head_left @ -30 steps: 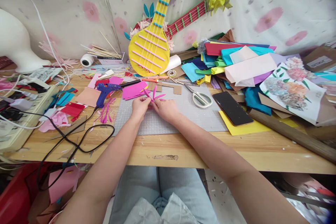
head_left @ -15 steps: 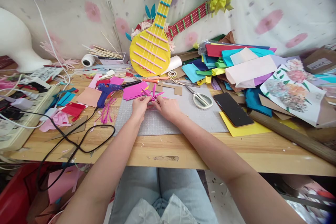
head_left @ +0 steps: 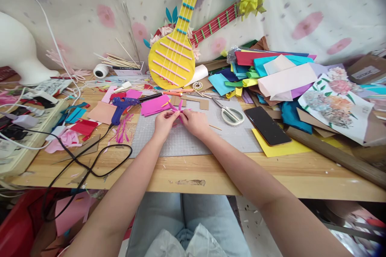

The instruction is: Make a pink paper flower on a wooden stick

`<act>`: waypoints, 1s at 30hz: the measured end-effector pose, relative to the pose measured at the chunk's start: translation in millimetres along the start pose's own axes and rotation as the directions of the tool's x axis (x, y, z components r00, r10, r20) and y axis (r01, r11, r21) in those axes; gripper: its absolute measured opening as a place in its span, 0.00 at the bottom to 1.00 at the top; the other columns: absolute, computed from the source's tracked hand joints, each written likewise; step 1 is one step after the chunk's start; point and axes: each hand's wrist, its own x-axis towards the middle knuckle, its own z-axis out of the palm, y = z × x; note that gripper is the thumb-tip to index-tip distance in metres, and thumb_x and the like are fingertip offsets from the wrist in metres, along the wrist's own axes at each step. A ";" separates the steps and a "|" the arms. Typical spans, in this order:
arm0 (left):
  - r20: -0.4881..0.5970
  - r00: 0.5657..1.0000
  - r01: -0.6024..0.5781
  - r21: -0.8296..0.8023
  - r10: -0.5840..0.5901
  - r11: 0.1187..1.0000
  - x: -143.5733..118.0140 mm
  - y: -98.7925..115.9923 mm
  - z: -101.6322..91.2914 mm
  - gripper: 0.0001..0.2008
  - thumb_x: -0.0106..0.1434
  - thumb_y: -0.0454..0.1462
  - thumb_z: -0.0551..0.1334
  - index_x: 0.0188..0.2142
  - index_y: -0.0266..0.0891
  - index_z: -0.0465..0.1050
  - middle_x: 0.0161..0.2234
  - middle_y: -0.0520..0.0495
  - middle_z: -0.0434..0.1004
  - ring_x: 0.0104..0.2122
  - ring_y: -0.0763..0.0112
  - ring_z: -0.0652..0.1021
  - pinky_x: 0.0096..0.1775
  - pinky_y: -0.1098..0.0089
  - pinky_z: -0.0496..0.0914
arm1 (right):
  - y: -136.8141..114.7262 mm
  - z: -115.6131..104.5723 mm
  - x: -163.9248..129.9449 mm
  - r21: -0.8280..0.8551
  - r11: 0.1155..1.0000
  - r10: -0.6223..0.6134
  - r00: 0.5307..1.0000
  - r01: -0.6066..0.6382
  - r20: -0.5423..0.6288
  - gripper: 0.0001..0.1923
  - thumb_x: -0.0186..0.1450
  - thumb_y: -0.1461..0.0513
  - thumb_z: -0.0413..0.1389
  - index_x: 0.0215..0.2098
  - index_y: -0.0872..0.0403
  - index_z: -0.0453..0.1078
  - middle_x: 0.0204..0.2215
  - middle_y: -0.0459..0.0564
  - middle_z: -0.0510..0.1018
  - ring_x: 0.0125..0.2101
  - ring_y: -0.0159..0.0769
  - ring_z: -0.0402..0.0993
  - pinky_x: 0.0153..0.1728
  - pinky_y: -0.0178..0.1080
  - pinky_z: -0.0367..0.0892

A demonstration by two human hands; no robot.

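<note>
Both hands, left hand point(head_left: 164, 122) and right hand point(head_left: 195, 122), have drawn closer, fingers pinched on the pink paper flower point(head_left: 177, 109). Its petals now bunch upward near the desk's point(head_left: 211, 176) middle.

Base of the pink paper petals point(head_left: 178, 109) hidden between both hands' fingertips; grip details too small.

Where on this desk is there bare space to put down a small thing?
The grey mat is bare between the right hand and the scissors, and along its near edge. The wood strip at the front edge is bare too. The left side, by the glue gun and cable, and the paper pile are crowded.
</note>
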 end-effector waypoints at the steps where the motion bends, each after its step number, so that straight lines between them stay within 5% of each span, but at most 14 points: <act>1: -0.009 0.999 -0.048 0.058 0.049 0.997 1.9 -3.6 -0.6 0.15 0.44 0.45 0.66 0.27 0.36 0.72 0.29 0.47 0.75 0.27 0.70 0.75 0.29 0.68 0.70 | 0.9 0.5 0.6 0.009 1.000 0.017 1.000 -0.017 0.003 0.24 0.67 0.51 0.35 0.41 0.52 0.69 0.34 0.52 0.78 0.33 0.37 0.73 0.31 0.35 0.57; 6: -0.038 0.960 -0.244 0.377 0.278 0.894 7.3 -14.0 -3.8 0.10 0.51 0.42 0.62 0.28 0.37 0.74 0.28 0.47 0.77 0.26 0.71 0.74 0.32 0.69 0.69 | 2.2 4.0 3.8 0.102 0.991 0.083 0.995 -0.088 0.047 0.25 0.67 0.50 0.34 0.42 0.53 0.69 0.35 0.53 0.78 0.34 0.37 0.73 0.32 0.34 0.58; 12: -0.040 0.911 -0.339 0.494 0.411 0.800 1.4 -8.9 -0.3 0.07 0.53 0.39 0.61 0.28 0.37 0.73 0.28 0.48 0.77 0.29 0.71 0.75 0.35 0.70 0.67 | 2.7 5.8 7.2 0.159 0.981 0.104 0.992 -0.115 0.077 0.27 0.67 0.50 0.33 0.41 0.53 0.70 0.36 0.53 0.78 0.36 0.38 0.73 0.32 0.34 0.59; 30: -0.043 0.920 -0.342 0.400 0.390 0.850 0.2 -12.9 2.0 0.06 0.52 0.36 0.60 0.30 0.38 0.73 0.30 0.48 0.76 0.27 0.72 0.75 0.30 0.72 0.69 | 2.9 5.7 5.7 0.108 0.992 0.052 0.995 -0.060 0.082 0.27 0.68 0.51 0.32 0.42 0.53 0.69 0.36 0.54 0.78 0.36 0.39 0.74 0.32 0.35 0.60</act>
